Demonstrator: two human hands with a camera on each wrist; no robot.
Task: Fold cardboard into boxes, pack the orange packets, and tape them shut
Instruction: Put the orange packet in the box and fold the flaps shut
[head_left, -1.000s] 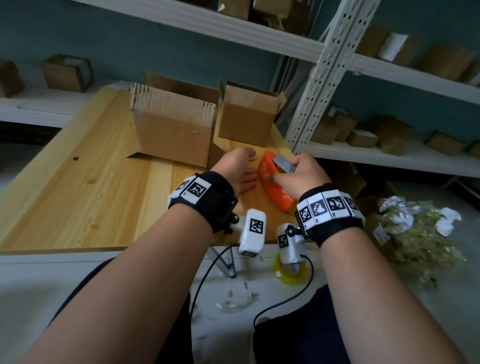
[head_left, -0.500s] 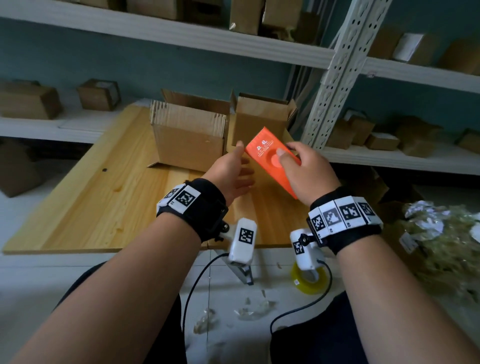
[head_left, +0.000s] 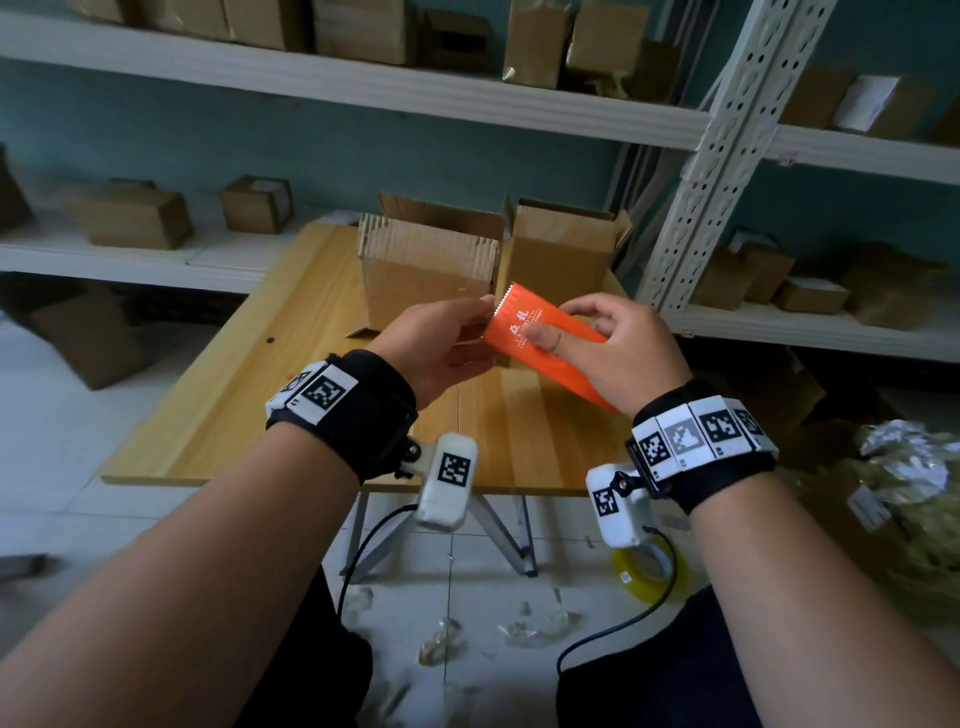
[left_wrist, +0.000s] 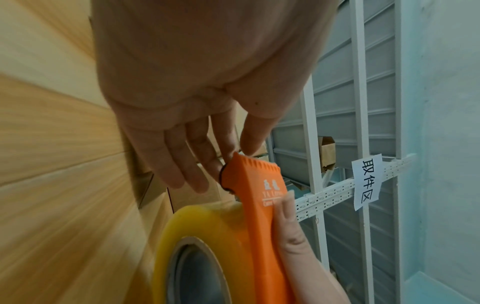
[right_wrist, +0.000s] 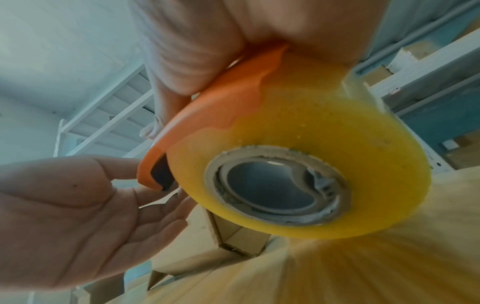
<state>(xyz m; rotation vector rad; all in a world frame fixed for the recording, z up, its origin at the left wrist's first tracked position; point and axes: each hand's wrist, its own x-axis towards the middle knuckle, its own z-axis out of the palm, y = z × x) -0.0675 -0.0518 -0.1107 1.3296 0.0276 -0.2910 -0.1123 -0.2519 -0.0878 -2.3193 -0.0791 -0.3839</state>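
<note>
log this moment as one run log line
right hand: grips orange tape dispenser with yellow tape roll | left hand: fingertips at its toothed end | open boxes: behind on table

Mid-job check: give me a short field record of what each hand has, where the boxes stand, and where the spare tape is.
right hand: grips the orange tape dispenser, thumb on its top face
tape roll: yellowish, mounted under the dispenser
left hand: fingers at the dispenser's toothed front end; whether it pinches the tape end cannot be told
open boxes: two, upright at the far side of the wooden table, flaps up
spare tape roll: on the floor below the right wrist
orange packets: none seen
</note>
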